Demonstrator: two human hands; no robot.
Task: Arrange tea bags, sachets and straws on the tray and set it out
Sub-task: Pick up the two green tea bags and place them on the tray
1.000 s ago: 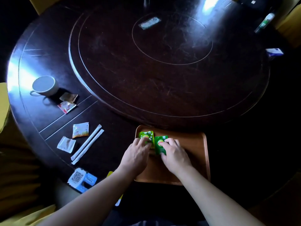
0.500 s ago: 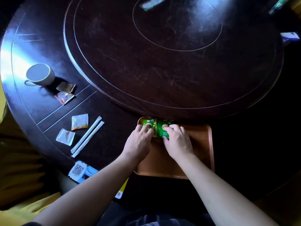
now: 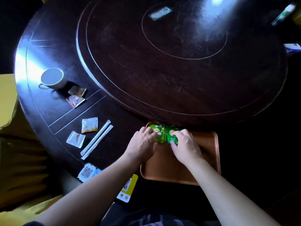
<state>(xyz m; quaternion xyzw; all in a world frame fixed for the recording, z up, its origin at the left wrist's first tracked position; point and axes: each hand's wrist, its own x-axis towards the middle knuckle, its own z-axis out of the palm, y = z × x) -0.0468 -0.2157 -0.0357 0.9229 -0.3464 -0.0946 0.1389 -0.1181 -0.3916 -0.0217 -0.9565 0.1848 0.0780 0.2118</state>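
Observation:
An orange-brown tray (image 3: 210,154) lies at the near edge of the dark round table. Two green tea bag packets sit side by side at the tray's far left corner: the left packet (image 3: 160,130) under the fingers of my left hand (image 3: 141,144), the right packet (image 3: 171,133) under the fingers of my right hand (image 3: 185,147). Left of the tray lie two white wrapped straws (image 3: 97,139), a yellow-white sachet (image 3: 89,127), a plain white sachet (image 3: 75,139), a red-white sachet (image 3: 75,100) and a brown sachet (image 3: 76,91).
A grey cup (image 3: 53,78) stands at the far left. A raised turntable (image 3: 179,54) fills the table's middle, just beyond the tray. QR-code cards (image 3: 87,172) and a yellow card (image 3: 127,188) sit at the near edge. Yellow chairs (image 3: 7,98) stand on the left.
Both hands have slid the two green packets away from me to the tray's far left corner and lined them up side by side. The other items stayed put.

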